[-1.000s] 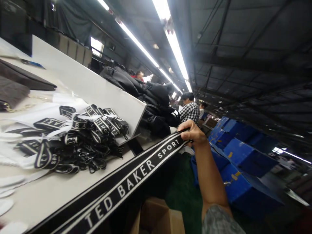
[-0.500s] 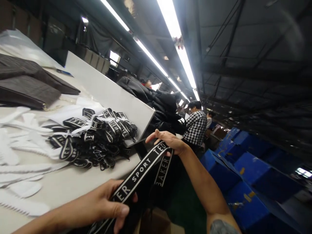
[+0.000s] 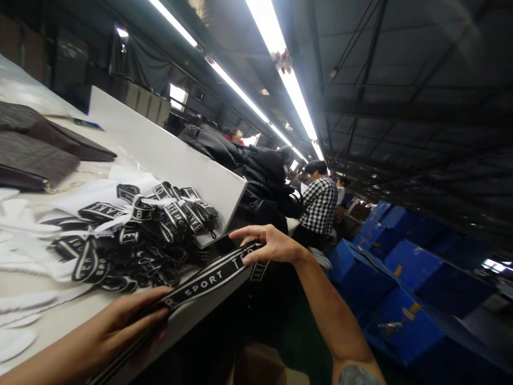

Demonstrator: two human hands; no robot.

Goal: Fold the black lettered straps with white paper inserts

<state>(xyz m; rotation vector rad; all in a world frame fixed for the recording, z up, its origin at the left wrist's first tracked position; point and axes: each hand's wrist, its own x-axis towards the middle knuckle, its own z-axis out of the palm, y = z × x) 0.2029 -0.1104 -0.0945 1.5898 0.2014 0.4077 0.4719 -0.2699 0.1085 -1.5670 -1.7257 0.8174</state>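
Observation:
A black woven strap (image 3: 203, 286) with white lettering and striped edges stretches between my hands along the table's front edge. My left hand (image 3: 132, 321) is closed round its lower left part. At the other end my right hand (image 3: 266, 243) grips the strap between thumb and fingers, and a further length hangs behind that hand. Just beyond the strap, a pile of similar black straps (image 3: 136, 235) lies on the table, tied in bundles with white strips.
White cut pieces (image 3: 24, 235) and dark brown folded material (image 3: 36, 155) lie on the table at left. A white board (image 3: 168, 160) stands behind the straps. Black bags (image 3: 256, 166) are heaped beyond it, near a person in a checked shirt (image 3: 320, 200). Blue boxes (image 3: 412, 315) stand at right; a cardboard box (image 3: 260, 366) sits below.
Both hands have shifted left with the strap, which now lies lower and flatter against the table edge. My left hand's fingers have turned over it, and the view has swung slightly right.

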